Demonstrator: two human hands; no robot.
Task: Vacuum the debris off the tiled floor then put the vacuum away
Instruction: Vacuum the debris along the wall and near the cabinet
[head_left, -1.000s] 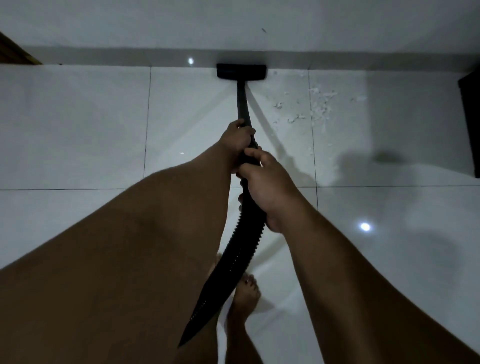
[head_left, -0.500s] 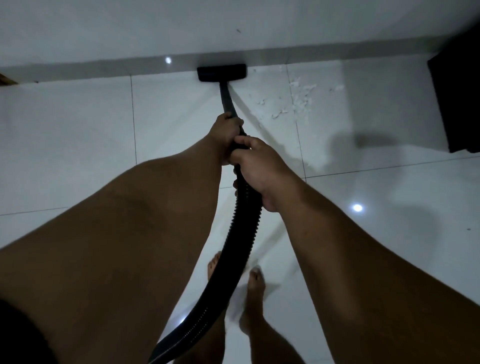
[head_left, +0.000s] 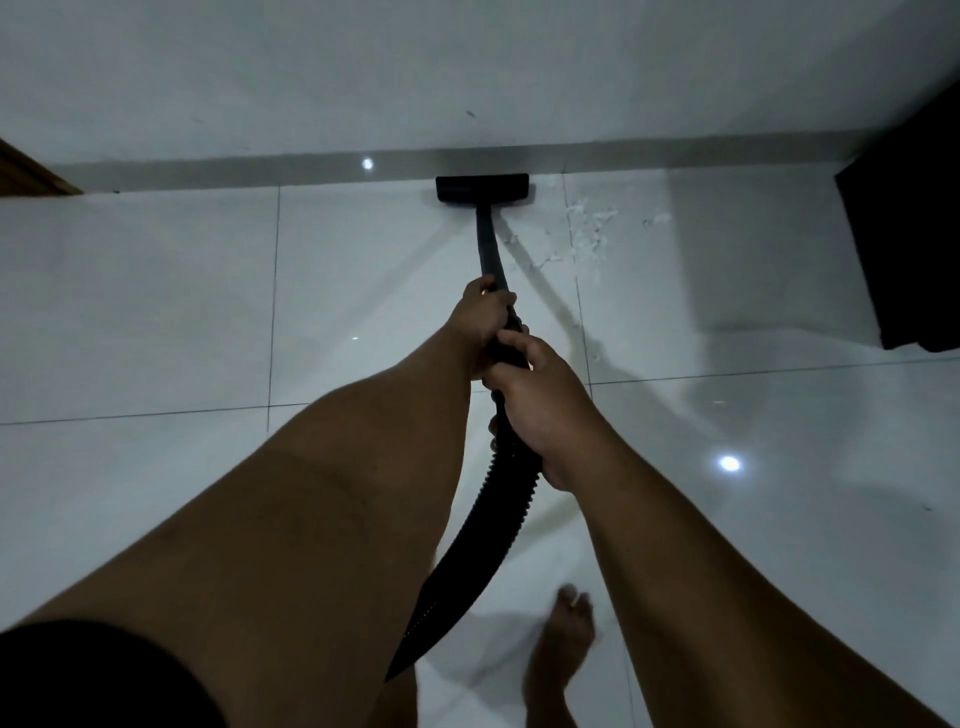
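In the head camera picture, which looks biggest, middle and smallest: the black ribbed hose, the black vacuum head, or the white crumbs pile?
1. Black ribbed hose, though it is nearest the camera.
2. Flat black vacuum head.
3. Scattered white crumbs pile, looking nearly as big as the head, so that ranking is unsure.

Your left forearm (head_left: 291, 519) hides the lower run of the black ribbed vacuum hose (head_left: 483, 525), and the vacuum body lies out of view. The dark block-shaped object (head_left: 904, 239) is cut off by the right edge, its identity unclear. Your bare foot (head_left: 563, 644) is blurred.
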